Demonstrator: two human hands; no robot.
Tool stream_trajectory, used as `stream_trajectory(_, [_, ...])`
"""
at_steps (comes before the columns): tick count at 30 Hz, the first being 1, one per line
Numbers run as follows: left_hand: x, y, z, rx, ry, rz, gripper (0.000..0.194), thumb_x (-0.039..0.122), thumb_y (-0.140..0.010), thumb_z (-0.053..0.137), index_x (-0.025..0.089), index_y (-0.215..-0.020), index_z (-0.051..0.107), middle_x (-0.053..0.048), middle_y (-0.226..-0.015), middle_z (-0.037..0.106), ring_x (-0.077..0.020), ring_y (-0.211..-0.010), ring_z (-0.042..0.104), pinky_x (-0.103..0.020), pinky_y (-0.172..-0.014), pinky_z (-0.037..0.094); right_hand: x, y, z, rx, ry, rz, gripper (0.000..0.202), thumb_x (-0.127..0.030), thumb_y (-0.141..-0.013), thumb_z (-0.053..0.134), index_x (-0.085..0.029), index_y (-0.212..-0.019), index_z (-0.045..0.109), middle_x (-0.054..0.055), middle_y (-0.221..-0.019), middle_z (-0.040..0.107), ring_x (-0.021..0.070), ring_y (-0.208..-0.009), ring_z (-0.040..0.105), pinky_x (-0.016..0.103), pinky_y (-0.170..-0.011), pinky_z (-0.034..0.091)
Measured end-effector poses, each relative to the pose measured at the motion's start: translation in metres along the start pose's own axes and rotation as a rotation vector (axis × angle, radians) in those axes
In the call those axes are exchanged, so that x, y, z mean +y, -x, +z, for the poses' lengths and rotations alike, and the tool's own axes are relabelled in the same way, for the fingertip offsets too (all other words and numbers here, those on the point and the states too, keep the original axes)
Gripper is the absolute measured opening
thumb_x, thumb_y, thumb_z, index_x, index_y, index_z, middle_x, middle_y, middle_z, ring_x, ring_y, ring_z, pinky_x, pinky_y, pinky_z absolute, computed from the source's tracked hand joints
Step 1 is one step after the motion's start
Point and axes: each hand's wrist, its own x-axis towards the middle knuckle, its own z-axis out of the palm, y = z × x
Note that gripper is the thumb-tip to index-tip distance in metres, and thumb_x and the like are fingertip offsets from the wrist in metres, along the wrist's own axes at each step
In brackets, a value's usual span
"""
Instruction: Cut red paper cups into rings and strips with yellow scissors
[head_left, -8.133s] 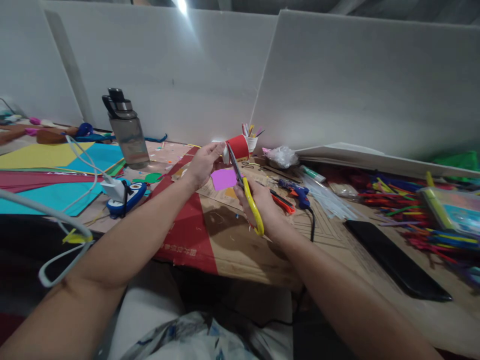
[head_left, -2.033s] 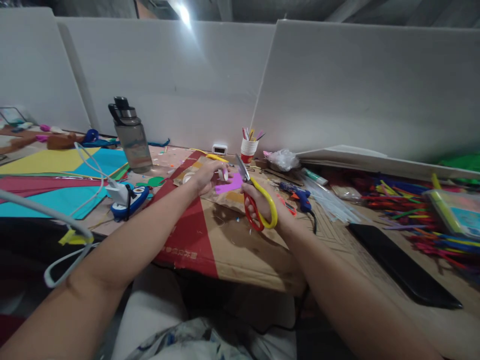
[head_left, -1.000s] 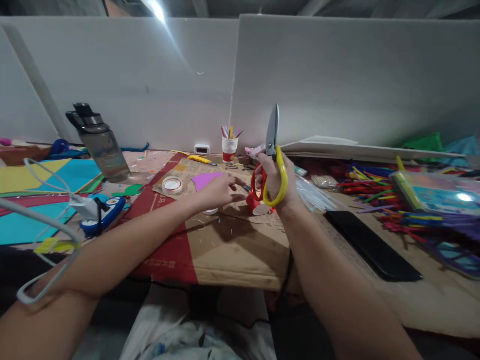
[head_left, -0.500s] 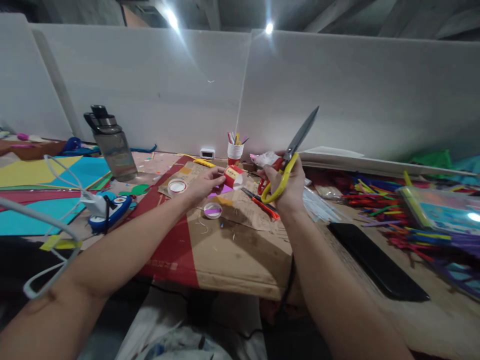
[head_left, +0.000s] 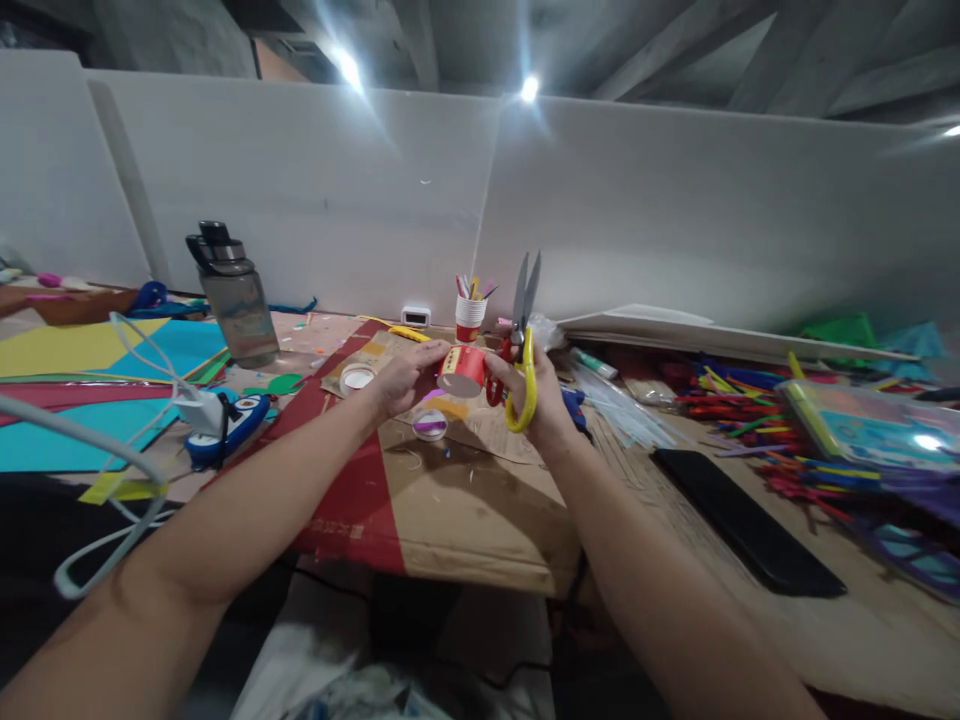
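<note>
My left hand (head_left: pixel 411 378) grips the left side of a red paper cup piece (head_left: pixel 463 371), held above the cardboard with its open end facing me. In my right hand (head_left: pixel 541 398) are large scissors (head_left: pixel 525 300) with yellow and red handles, their blades pointing up and slightly apart. Fingers of that hand reach the right side of the cup piece. Below lie a white ring with purple inside (head_left: pixel 430 425) and another white ring (head_left: pixel 357 379).
Behind stands a stack of cups (head_left: pixel 470 315) holding pens. A water bottle (head_left: pixel 241 310) and coloured paper (head_left: pixel 82 430) are at left. At right are a black phone-like slab (head_left: pixel 746 520), pipe cleaners (head_left: pixel 750 400) and a plastic case (head_left: pixel 885 420).
My right hand has moved left to the cup piece, and the scissors have swung upright with their blades parted. The cup piece has turned, showing its open end more towards me.
</note>
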Motion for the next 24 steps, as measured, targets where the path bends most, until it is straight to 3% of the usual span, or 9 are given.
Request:
stream_trajectory(3, [-0.003,-0.001,0.000,-0.035,0.104,-0.072,0.024,0.037,-0.075,0.073,0.015,-0.076,0.063,-0.002,-0.072,0.063,-0.0115,-0.064,0.057,-0.025,-0.065,0.046,0.000,0.003,0.000,-0.031,0.010,0.032,0.047,-0.036,-0.068,0.078,-0.028,-0.111,0.059,-0.003,-0.087,0.056,0.0130,-0.077,0.058,0.025,-0.068,0.052])
stream_trajectory(8, [-0.008,-0.003,0.002,0.044,0.150,-0.110,0.024,0.034,-0.075,0.073,0.015,-0.083,0.063,-0.003,-0.077,0.065,-0.0121,-0.066,0.059,-0.026,-0.064,0.047,0.008,0.001,-0.001,-0.032,-0.035,0.018,0.046,-0.035,-0.067,0.077,-0.025,-0.108,0.060,-0.001,-0.091,0.061,0.0146,-0.081,0.060,0.030,-0.076,0.053])
stream_trajectory(12, [-0.010,-0.001,0.006,0.246,0.097,-0.023,0.021,0.031,-0.077,0.072,0.016,-0.083,0.059,0.000,-0.074,0.061,-0.0086,-0.061,0.054,-0.022,-0.058,0.043,0.015,-0.004,-0.003,0.086,-0.102,-0.024,0.046,-0.030,-0.065,0.079,-0.024,-0.105,0.058,-0.002,-0.092,0.061,0.0136,-0.078,0.059,0.028,-0.072,0.051])
stream_trajectory(15, [-0.010,0.002,0.009,0.358,-0.076,0.102,0.022,0.032,-0.080,0.070,0.016,-0.075,0.056,0.003,-0.064,0.054,-0.0062,-0.054,0.047,-0.020,-0.052,0.036,0.018,-0.006,-0.005,0.154,-0.100,-0.037,0.044,-0.030,-0.067,0.077,-0.026,-0.106,0.055,-0.004,-0.086,0.057,0.0119,-0.066,0.056,0.026,-0.057,0.048])
stream_trajectory(19, [-0.010,0.008,0.017,0.203,-0.204,0.083,0.031,0.045,-0.082,0.066,0.014,-0.078,0.063,0.000,-0.066,0.057,-0.0059,-0.054,0.048,-0.020,-0.050,0.033,0.017,-0.005,-0.006,0.198,-0.065,-0.064,0.043,-0.030,-0.069,0.075,-0.028,-0.106,0.052,-0.006,-0.079,0.051,0.0090,-0.053,0.050,0.024,-0.045,0.042])
stream_trajectory(24, [-0.010,0.018,0.033,0.050,-0.404,0.058,0.036,0.051,-0.079,0.069,0.015,-0.082,0.065,0.000,-0.066,0.060,-0.0089,-0.059,0.055,-0.021,-0.054,0.039,0.016,-0.002,-0.002,0.188,-0.034,-0.076,0.045,-0.032,-0.069,0.077,-0.027,-0.106,0.052,-0.005,-0.083,0.054,0.0078,-0.053,0.048,0.023,-0.044,0.041])
